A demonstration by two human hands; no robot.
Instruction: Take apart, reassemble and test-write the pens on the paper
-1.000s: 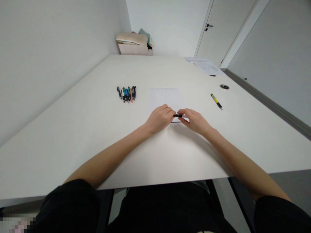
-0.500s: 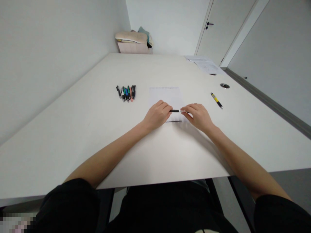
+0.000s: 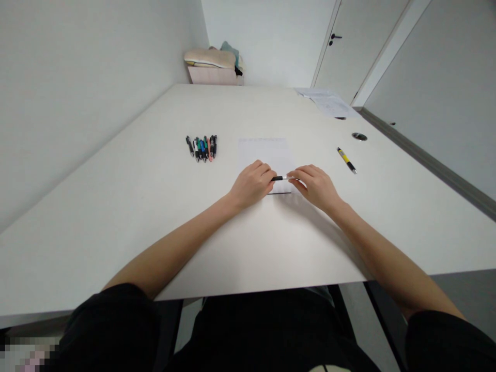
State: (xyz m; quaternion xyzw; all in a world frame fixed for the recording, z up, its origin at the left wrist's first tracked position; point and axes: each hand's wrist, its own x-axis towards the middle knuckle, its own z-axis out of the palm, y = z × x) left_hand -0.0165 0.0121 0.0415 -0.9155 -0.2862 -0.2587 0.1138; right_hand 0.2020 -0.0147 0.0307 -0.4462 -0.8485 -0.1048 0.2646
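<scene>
Both hands, left (image 3: 251, 183) and right (image 3: 315, 185), pinch one pen (image 3: 279, 178) over the paper (image 3: 265, 151). A slipping grip could drop the pen and mark the paper.

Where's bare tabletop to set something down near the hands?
Bare: the wide stretch left of the left hand, below the row of coloured pens; the strip between the white paper sheet and the yellow-and-black pen. Crowded: over the sheet, where both hands, the right hand included, hold a black pen.
</scene>
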